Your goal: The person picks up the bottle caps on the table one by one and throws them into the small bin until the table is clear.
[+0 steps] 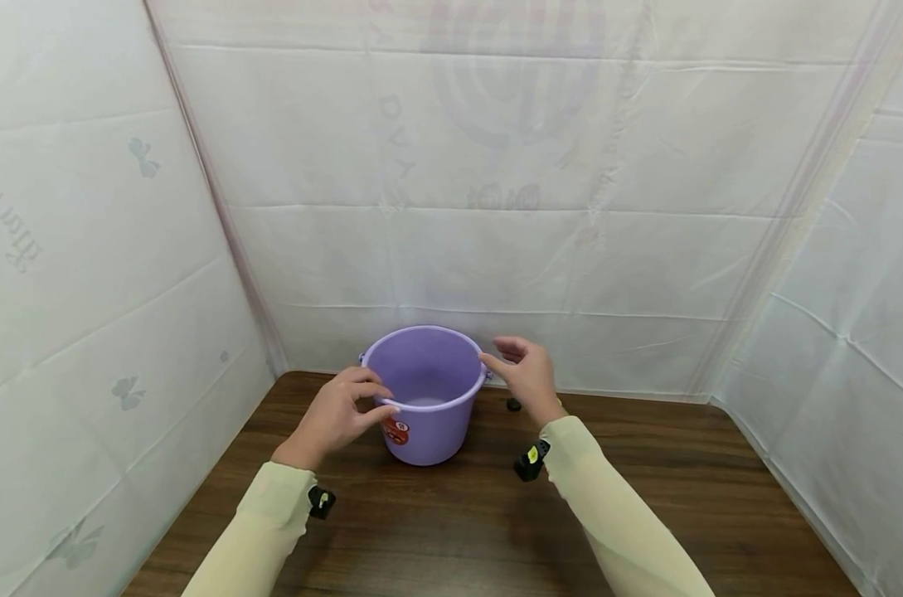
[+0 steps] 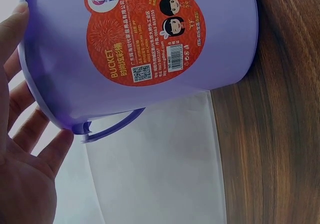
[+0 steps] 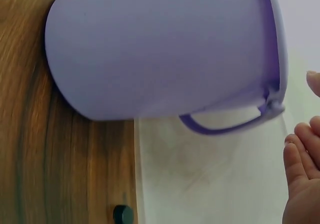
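Note:
A purple plastic bucket (image 1: 430, 431) stands upright on the wooden table, with a red printed label (image 2: 145, 38) on its side. My left hand (image 1: 339, 414) holds the bucket's rim at its near left, thumb and bent fingers spread along the edge. In the left wrist view, part of the fingers passes behind the rim. Beside the right of the rim is my right hand (image 1: 526, 373), its fingers loosely bent and holding nothing; the right wrist view shows a gap between it and the bucket. The bucket's purple handle (image 3: 220, 130) hangs down behind.
A small black round object (image 1: 514, 405) lies on the table (image 1: 645, 497) near the back edge, right of the bucket. Pale fabric walls (image 1: 496, 249) rise at the back and both sides.

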Action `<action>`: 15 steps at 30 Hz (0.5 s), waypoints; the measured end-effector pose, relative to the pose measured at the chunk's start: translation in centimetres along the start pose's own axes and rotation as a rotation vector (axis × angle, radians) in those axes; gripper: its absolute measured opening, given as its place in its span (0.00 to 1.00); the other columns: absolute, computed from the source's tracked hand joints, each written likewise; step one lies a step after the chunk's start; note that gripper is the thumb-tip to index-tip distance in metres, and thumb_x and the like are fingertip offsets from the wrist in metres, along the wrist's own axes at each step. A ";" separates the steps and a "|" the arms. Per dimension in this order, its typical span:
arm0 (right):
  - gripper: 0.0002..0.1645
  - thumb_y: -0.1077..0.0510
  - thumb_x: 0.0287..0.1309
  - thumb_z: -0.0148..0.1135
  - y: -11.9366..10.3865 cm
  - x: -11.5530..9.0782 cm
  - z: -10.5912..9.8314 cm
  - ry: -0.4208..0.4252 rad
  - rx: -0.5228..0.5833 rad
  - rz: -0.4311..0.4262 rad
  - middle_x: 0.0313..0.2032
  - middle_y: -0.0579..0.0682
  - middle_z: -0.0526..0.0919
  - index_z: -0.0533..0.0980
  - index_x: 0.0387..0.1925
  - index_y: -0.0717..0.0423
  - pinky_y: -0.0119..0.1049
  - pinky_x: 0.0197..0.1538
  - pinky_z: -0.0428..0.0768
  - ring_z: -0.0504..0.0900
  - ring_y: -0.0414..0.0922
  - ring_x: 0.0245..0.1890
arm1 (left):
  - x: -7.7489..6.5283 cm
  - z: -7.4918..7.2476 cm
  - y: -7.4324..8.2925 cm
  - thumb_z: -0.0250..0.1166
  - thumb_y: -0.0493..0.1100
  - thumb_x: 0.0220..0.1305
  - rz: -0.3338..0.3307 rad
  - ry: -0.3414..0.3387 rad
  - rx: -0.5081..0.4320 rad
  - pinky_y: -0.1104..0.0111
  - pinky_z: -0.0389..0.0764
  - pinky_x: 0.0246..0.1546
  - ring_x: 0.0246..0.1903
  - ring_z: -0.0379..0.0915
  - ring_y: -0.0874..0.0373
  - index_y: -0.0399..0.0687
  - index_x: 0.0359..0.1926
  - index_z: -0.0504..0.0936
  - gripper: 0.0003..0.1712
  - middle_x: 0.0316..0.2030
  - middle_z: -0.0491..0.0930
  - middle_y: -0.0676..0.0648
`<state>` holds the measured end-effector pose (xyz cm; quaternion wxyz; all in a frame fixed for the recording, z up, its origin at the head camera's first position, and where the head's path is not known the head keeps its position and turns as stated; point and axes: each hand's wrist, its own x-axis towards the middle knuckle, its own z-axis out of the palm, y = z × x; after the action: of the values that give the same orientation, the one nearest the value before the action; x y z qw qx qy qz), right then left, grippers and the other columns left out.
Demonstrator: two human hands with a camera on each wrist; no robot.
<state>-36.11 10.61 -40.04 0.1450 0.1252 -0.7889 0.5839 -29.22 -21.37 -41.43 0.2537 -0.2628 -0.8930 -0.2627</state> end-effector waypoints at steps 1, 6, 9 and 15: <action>0.26 0.51 0.55 0.79 0.2 0.0 -0.2 0.004 0.000 0.003 0.55 0.61 0.85 0.84 0.53 0.58 0.50 0.62 0.81 0.82 0.61 0.59 | 0.0 0.0 0.0 0.81 0.51 0.54 0.004 0.004 0.000 0.57 0.81 0.47 0.45 0.77 0.57 0.59 0.34 0.91 0.08 0.40 0.82 0.56; 0.28 0.49 0.54 0.79 1.3 -0.2 -1.4 0.036 -0.041 0.021 0.56 0.63 0.84 0.83 0.54 0.59 0.51 0.63 0.80 0.82 0.61 0.59 | -0.1 0.1 0.0 0.80 0.51 0.54 0.006 0.006 0.001 0.58 0.81 0.46 0.45 0.76 0.58 0.60 0.34 0.91 0.08 0.39 0.82 0.57; 0.30 0.47 0.55 0.79 2.3 -0.2 -2.2 0.066 -0.070 0.028 0.56 0.64 0.84 0.83 0.54 0.60 0.52 0.62 0.80 0.82 0.61 0.59 | -0.1 0.1 0.0 0.80 0.51 0.54 0.005 0.006 0.003 0.59 0.82 0.46 0.45 0.76 0.59 0.60 0.34 0.91 0.08 0.39 0.82 0.58; 0.29 0.48 0.56 0.78 4.6 -0.6 -3.7 0.120 -0.106 0.062 0.55 0.64 0.85 0.83 0.53 0.62 0.54 0.62 0.80 0.82 0.61 0.58 | -0.1 0.1 -0.1 0.81 0.50 0.53 0.024 0.021 0.006 0.58 0.81 0.46 0.45 0.76 0.59 0.59 0.34 0.91 0.08 0.39 0.82 0.57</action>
<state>-36.90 15.48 -43.35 0.1803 0.0576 -0.8121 0.5519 -29.20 -21.41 -41.55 0.2672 -0.2700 -0.8879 -0.2596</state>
